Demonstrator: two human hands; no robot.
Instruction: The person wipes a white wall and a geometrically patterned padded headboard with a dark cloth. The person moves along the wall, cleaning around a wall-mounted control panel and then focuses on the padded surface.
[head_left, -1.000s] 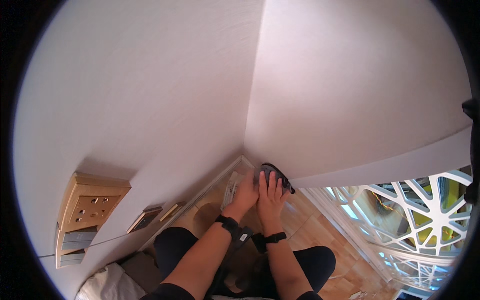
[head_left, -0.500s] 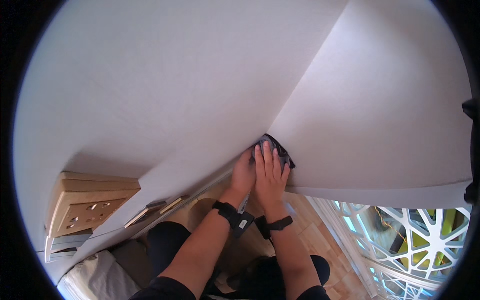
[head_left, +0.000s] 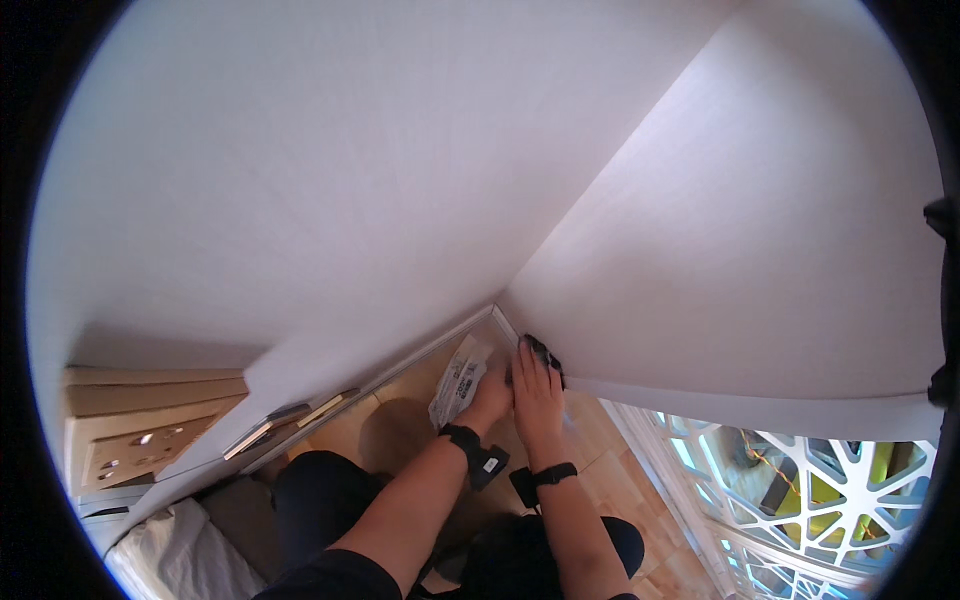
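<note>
White walls, a left wall [head_left: 350,200] and a right wall [head_left: 780,220], meet at a corner above a wood-look floor [head_left: 625,490]. Nearest you are your dark trousers [head_left: 318,505], with pale cloth [head_left: 180,560] heaped off to their left. Both your forearms reach forward and converge, each wearing a black wristband, one on the left [head_left: 460,440] and one on the right. Your left hand [head_left: 486,400] angles up and rightward, tucked against your right hand [head_left: 540,405]; its fingertips are hidden, so you cannot tell how its grip is set. Your right hand points away from you, back upward, fingers straight and close together, laid over a dark pad [head_left: 545,357]; its thumb is hidden, so whether that grip pinches is unclear. That pad sits at the foot of the right wall, near the corner, its long axis slanting from upper left to lower right. Just beside your left hand lies a white printed packet [head_left: 456,388]. Farther right stands a white lattice [head_left: 865,490].
</note>
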